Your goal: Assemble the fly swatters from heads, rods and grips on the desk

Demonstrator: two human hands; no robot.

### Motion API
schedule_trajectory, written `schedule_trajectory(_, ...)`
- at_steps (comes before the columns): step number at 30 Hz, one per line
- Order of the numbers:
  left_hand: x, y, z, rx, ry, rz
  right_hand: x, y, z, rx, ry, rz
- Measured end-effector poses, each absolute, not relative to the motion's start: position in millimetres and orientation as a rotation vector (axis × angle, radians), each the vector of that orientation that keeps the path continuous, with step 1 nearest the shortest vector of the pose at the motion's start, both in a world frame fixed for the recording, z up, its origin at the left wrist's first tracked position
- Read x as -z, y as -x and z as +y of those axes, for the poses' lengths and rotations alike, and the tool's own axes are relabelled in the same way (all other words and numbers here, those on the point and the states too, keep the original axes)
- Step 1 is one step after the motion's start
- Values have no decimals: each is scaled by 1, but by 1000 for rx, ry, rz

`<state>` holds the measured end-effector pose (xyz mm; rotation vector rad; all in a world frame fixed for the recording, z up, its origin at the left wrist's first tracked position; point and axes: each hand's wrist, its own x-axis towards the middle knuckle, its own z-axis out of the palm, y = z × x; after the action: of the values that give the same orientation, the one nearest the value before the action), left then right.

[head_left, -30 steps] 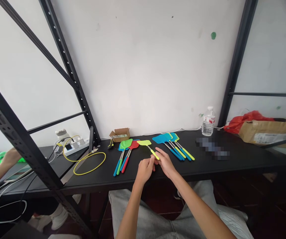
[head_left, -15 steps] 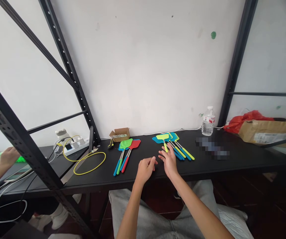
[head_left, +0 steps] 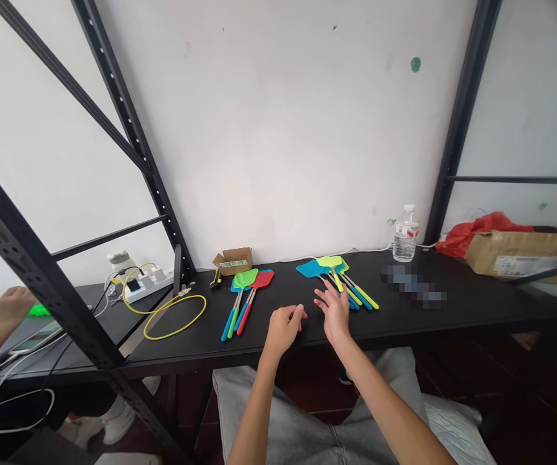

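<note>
Between the fingers of my right hand [head_left: 335, 312] is the handle of a yellow fly swatter [head_left: 330, 261], its head pointing away from me. It overlaps a pile of fly swatters with blue heads [head_left: 310, 268] and blue and yellow handles [head_left: 366, 298]. My other fingers on that hand are partly spread. My left hand [head_left: 284, 328] is curled closed near the front edge of the black table [head_left: 186, 352], with nothing visible in it. Left of it lies a second group: a green fly swatter [head_left: 246, 279], a red fly swatter [head_left: 262, 279] and blue ones partly beneath them.
A small open cardboard box [head_left: 234, 261] stands by the wall. At left are a looped yellow cable [head_left: 175, 337], a power strip [head_left: 150, 286] and another person's hand [head_left: 13, 306]. A water bottle [head_left: 405, 235], a blurred item [head_left: 414, 286] and a large carton [head_left: 525, 255] are at right.
My right hand has moved a little to the right, carrying the yellow fly swatter over the right pile. My left hand has hardly moved.
</note>
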<state>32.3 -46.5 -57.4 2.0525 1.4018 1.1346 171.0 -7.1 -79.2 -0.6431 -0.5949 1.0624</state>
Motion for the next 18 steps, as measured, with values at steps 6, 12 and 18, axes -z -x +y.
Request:
schedule_trajectory(6,57,-33,-47,-1131,-2058,1412,79,-178,-1,-1162,622,-484)
schedule_trajectory(12,57,-33,-47,-1127,-2067,1419,76,-183,0,-1251,613,-388)
schedule_trajectory(18,57,-33,-48,-1128,-2070,1419,75,-181,-4,-1230,570,-425)
